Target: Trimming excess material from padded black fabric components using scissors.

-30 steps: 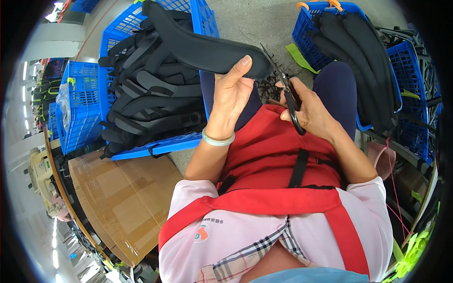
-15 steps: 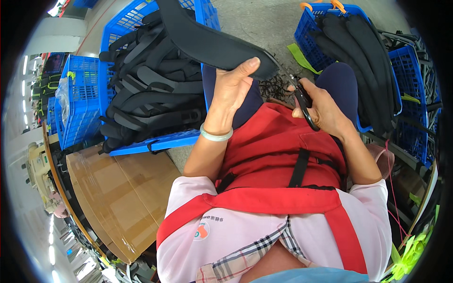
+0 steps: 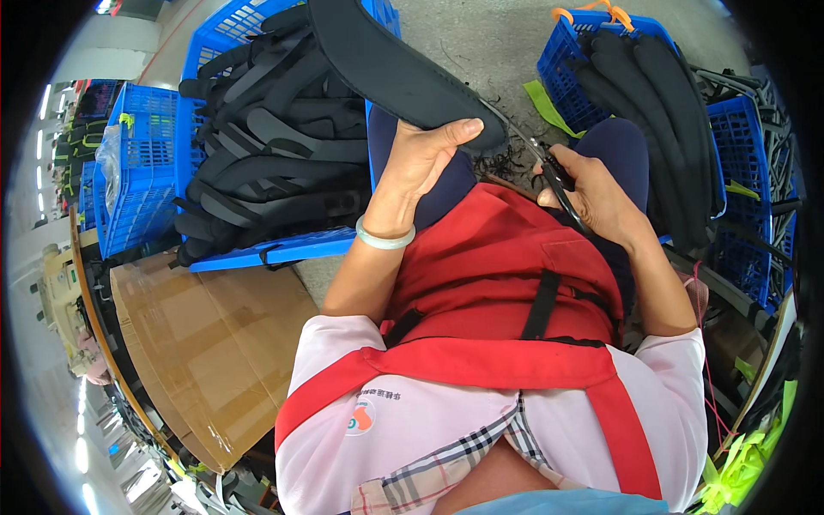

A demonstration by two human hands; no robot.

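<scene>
My left hand (image 3: 427, 159) grips a long black padded strap (image 3: 386, 69) near its lower end, holding it up over my lap. My right hand (image 3: 590, 190) holds small black scissors (image 3: 549, 167), their blades pointing up-left to the strap's tip. A tuft of cut black threads (image 3: 506, 161) lies on my dark trousers between the two hands. A pale bangle sits on my left wrist. A red apron (image 3: 506, 275) covers my lap.
A blue crate (image 3: 283, 249) on my left is piled with black padded straps. Another blue crate (image 3: 566, 77) with more black straps stands at the upper right. Smaller blue baskets (image 3: 133, 172) sit at far left. A flat brown cardboard box (image 3: 197, 343) lies at lower left.
The strap has swung upward and to the left in my left hand. My right hand with the scissors has shifted right and up toward the strap's tip.
</scene>
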